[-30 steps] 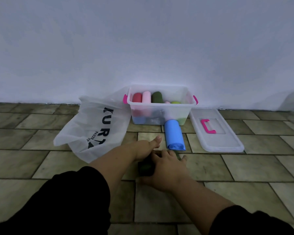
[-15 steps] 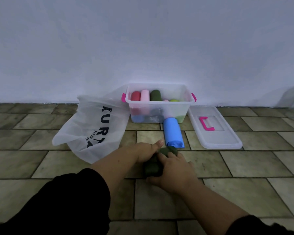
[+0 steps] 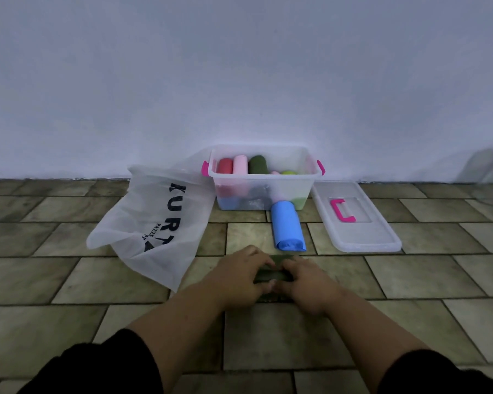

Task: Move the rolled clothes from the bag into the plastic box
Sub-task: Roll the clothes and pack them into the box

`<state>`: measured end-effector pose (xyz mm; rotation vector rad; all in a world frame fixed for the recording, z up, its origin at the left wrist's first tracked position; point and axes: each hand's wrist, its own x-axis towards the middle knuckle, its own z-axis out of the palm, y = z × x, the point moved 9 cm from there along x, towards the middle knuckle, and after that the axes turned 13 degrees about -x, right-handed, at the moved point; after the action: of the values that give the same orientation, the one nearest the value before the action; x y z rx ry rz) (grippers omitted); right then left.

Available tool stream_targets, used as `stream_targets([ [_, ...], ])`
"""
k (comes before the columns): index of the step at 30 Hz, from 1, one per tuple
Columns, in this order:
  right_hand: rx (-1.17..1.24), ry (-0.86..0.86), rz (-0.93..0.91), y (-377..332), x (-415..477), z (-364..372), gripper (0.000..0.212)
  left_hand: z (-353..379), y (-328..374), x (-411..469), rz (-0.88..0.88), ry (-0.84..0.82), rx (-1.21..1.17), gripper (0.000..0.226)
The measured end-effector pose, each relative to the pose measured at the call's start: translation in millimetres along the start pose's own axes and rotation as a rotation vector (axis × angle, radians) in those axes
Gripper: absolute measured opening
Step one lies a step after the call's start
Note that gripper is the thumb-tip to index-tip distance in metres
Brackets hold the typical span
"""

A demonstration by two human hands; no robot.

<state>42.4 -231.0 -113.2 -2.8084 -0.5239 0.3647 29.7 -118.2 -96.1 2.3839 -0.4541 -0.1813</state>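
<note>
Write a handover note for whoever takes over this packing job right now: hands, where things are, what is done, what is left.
Hands: the left hand and right hand both grip the green roll on the floor, in front of the box.
Things: the blue roll lies on the floor, far end at the box's front wall. The bag lies left of the box; the lid is off, to its right.
Done: several rolls are in the box, the red roll among them.
Left: box the green and blue rolls; check the bag, whose inside is hidden.
</note>
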Motion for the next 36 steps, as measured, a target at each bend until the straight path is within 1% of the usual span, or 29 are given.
stream_targets([
  [1,-0.028,-0.005,0.009,2,2,2,0.022,1,1,-1,0.025,0.013,0.021,0.043],
  [3,-0.093,0.007,0.024,3,3,4,0.027,1,-3,-1,0.016,0.044,0.021,0.039],
  [5,-0.112,0.111,0.026,3,1,-3,0.035,2,-9,3,-0.037,0.048,0.006,0.034],
  [7,-0.118,0.240,-0.009,1,-6,-11,0.043,1,-19,8,-0.148,0.034,-0.060,0.027],
  [8,-0.142,0.270,-0.030,0,-9,-12,0.045,-2,-22,9,-0.193,0.032,-0.074,0.025],
  [9,-0.174,0.277,-0.040,0,-12,-10,0.048,-5,-23,10,-0.199,0.046,-0.032,0.025],
  [11,-0.223,0.289,-0.031,2,-14,-9,0.050,-17,-20,10,-0.157,0.141,0.139,0.029],
  [12,-0.236,0.297,-0.020,3,-13,-10,0.050,-23,-18,7,-0.144,0.218,0.177,0.030],
  [13,-0.244,0.296,-0.011,4,-11,-11,0.049,-30,-18,3,-0.154,0.301,0.152,0.030],
  [14,-0.249,0.285,-0.001,4,-9,-12,0.048,-36,-21,-2,-0.204,0.382,0.055,0.030],
  [15,-0.249,0.264,0.019,5,-7,-12,0.046,-40,-28,-8,-0.297,0.449,-0.104,0.033],
  [17,-0.236,0.194,0.091,10,-2,-10,0.044,-30,-45,-20,-0.562,0.518,-0.557,0.047],
  [19,-0.156,0.128,0.171,15,0,-9,0.039,3,-48,-29,-0.797,0.486,-1.007,0.057],
  [20,-0.086,0.100,0.196,15,1,-7,0.032,20,-42,-31,-0.859,0.435,-1.181,0.055],
  [21,-0.019,0.069,0.207,12,0,-4,0.025,32,-35,-29,-0.873,0.394,-1.313,0.051],
  [22,0.031,0.042,0.207,9,-1,-1,0.024,39,-31,-26,-0.859,0.381,-1.398,0.047],
  [24,0.095,0.020,0.195,4,-4,2,0.023,42,-32,-19,-0.817,0.440,-1.461,0.045],
  [26,0.139,0.025,0.178,0,-8,1,0.023,40,-35,-15,-0.792,0.507,-1.471,0.047],
  [29,0.269,0.005,0.119,-8,-13,-3,0.019,36,-40,-15,-0.747,0.596,-1.456,0.047],
  [31,0.359,-0.032,0.101,-13,-15,-5,0.017,33,-37,-14,-0.690,0.596,-1.460,0.043],
  [33,0.499,-0.066,0.117,-13,-13,-7,0.017,27,-27,-10,-0.615,0.557,-1.509,0.036],
  [34,0.598,-0.078,0.119,-13,-11,-9,0.022,19,-20,-6,-0.556,0.545,-1.530,0.035],
  [35,0.707,-0.081,0.108,-14,-8,-13,0.025,8,-15,0,-0.479,0.548,-1.505,0.037],
  [36,0.806,-0.067,0.082,-15,-4,-20,0.025,-8,-11,6,-0.388,0.558,-1.414,0.042],
])
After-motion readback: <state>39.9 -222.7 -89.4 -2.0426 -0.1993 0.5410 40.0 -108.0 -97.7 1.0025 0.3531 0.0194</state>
